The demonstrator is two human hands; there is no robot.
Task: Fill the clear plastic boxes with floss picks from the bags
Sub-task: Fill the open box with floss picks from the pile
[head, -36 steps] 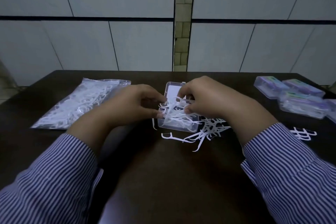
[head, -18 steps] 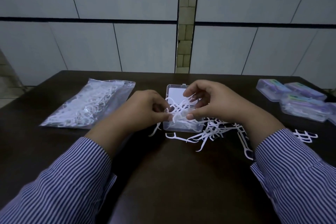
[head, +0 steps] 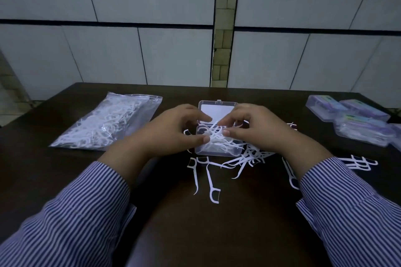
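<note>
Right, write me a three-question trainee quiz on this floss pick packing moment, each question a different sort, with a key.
1. True or false: the lid of the open clear box between the hands is shut.
2. Multiple choice: the bag of floss picks lies A) beside the left hand, B) beside the right hand, C) on the closed boxes.
3. Fill in: both hands pinch a bunch of picks over the open ____.

Key: 1 false, the lid stands open on the far side. 2 A. 3 box; loose picks also lie on the dark table in front of it.
</note>
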